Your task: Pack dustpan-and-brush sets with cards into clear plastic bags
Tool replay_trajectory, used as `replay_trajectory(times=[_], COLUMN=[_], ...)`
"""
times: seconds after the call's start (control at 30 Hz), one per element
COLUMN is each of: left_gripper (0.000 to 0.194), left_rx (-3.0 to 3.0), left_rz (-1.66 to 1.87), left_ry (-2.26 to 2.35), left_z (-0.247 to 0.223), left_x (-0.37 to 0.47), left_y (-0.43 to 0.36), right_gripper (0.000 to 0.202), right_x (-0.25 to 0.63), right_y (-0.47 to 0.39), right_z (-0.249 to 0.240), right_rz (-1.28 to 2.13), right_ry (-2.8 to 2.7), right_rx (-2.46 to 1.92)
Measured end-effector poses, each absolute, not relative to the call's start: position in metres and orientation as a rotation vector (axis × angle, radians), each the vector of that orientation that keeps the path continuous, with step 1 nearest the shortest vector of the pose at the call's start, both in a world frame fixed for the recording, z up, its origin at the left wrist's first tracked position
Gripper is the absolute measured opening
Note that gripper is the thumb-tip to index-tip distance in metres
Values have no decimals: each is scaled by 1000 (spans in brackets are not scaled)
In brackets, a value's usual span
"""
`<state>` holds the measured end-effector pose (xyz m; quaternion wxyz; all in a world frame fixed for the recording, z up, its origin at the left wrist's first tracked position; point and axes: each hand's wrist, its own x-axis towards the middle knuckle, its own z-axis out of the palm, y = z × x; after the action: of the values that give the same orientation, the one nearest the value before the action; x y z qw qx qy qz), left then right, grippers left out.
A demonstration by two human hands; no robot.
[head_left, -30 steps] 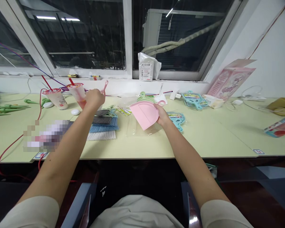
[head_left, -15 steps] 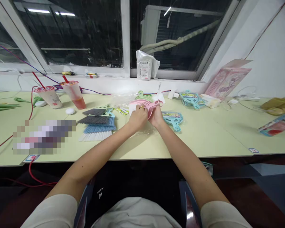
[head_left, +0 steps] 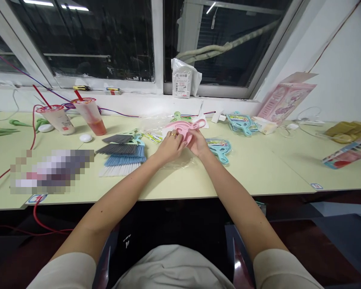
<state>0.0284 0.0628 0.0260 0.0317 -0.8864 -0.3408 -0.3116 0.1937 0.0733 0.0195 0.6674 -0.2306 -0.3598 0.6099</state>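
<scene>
Hands: closed on one article. The left hand lies across its near face with fingers curled; the right hand grips beside the handle. Fingertip contact is partly hidden.
Pink dustpan: held between both hands, above the desk, toward its back edge, handle pointing right. Risk: rotation or dropping if one hand loosens while the other pushes. Whether anything is nested inside cannot be told.
Handle joint: narrow section. Risk: bending or cracking under a twisting load from opposed hands.
Clear plastic film: loose below the hands. Risk: snagging on fingers or sliding under a lowered article.
Brushes: overlapping, left of the hands, just beside the left forearm. Risk: the pile spreads if the forearm sweeps left.
Drink cup: upright near the back edge, liquid inside. Risk: spillage if struck by a wide left-arm movement.
Red cable: hangs at the front edge, near the left end. Risk: pulling if caught by a sleeve.
</scene>
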Motion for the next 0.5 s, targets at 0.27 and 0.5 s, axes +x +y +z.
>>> replay_trajectory(times=[0.27, 0.5], left_gripper=[48, 52], left_rx=[-2858, -2195], left_rz=[-1384, -2502], left_ry=[-892, -1586], left_z=[22, 30], left_x=[28, 10], left_y=[65, 99], right_gripper=[48, 27], right_x=[186, 199], right_y=[78, 84], right_z=[18, 18], right_rz=[1154, 1233], right_ry=[-706, -754], right_rx=[-575, -500])
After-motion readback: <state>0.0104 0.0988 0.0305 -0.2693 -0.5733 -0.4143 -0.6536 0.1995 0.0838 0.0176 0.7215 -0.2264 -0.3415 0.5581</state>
